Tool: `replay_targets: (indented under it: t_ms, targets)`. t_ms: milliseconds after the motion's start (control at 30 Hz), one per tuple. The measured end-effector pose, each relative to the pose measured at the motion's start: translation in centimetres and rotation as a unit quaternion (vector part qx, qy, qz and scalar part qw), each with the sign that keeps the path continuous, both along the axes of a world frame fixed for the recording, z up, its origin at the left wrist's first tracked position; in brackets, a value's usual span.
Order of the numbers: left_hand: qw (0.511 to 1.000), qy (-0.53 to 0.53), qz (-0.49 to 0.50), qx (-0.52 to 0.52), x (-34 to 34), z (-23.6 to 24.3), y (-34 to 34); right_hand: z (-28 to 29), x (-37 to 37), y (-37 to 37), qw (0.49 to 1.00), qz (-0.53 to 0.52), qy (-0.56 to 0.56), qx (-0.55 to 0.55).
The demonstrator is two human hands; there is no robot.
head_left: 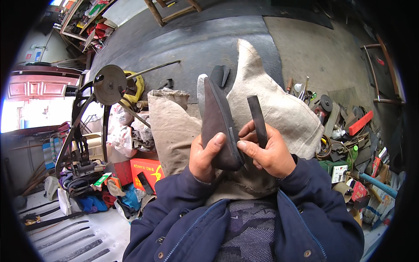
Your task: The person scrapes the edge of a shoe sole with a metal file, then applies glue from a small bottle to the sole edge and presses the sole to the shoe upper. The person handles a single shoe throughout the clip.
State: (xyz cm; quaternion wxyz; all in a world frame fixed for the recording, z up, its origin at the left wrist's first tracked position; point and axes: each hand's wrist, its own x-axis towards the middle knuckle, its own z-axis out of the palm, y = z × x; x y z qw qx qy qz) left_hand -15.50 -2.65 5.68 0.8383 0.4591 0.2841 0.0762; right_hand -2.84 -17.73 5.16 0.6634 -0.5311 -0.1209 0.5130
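Observation:
My left hand (205,157) grips a dark brown shoe (217,120) with a dark sole edge, held toe upward. A pale piece (201,89) shows along its left side near the toe; I cannot tell what it is. My right hand (269,152) holds an upright dark flat strip (256,114) in its fingers, with the thumb touching the shoe's lower right edge. Light canvas cloth (283,115) spreads over my lap behind both hands. Small dark pieces (220,73) lie on the floor beyond the shoe's toe.
A metal stand with a disc (110,85) rises at my left beside a yellow object (136,86). A red box (146,170), bags and long dark strips (83,249) lie lower left. Tools and scraps (360,124) crowd my right. A wooden frame (179,15) stands at the back.

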Motion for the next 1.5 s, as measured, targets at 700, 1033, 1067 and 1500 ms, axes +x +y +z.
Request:
replay_targets:
  t_ms: [700, 1033, 1067, 1500]
  targets:
    - [0.99, -0.04, 0.057, -0.123, -0.3, -1.5, 1.1, 0.3, -0.7, 0.5, 1.0, -0.007, -0.013, -0.017]
    - [0.998, -0.056, 0.036, 0.002, 0.0, -0.8, 0.5, 0.1, -0.8, 0.5, 1.0, -0.027, -0.001, 0.008]
    - [0.998, -0.06, 0.03, 0.012, -0.1, -0.7, 0.5, 0.0, -0.9, 0.5, 1.0, -0.029, -0.003, 0.01]
    - [0.973, -0.156, 0.068, -0.156, -0.6, -2.3, 1.3, -0.4, -1.1, 0.5, 0.998, -0.056, -0.015, 0.022]
